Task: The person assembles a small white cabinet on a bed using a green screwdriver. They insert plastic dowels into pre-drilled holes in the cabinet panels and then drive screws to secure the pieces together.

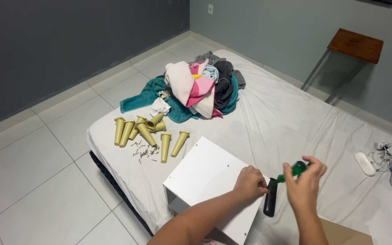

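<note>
The person sits by a mattress (296,113) with a white sheet; a white box-like cabinet piece (209,177) lies on it, close to the hands; the right hand (306,181) has its fingers curled and pinched around the green handle of a screwdriver (291,171); the left hand (249,183) has its fingers bunched together at the tool's tip, right beside a black leg (271,199) that stands at the cabinet's edge; if a screw sits under those fingers, it cannot be seen; this looks like the step of fixing that leg on, and the next move seems to call for a steady tip and a slow turn; the screwdriver's long side slants, handle up to the right, tip down to the left; gold cone legs (148,131) and small screws (144,150) lie near a pile of clothes (200,88).
</note>
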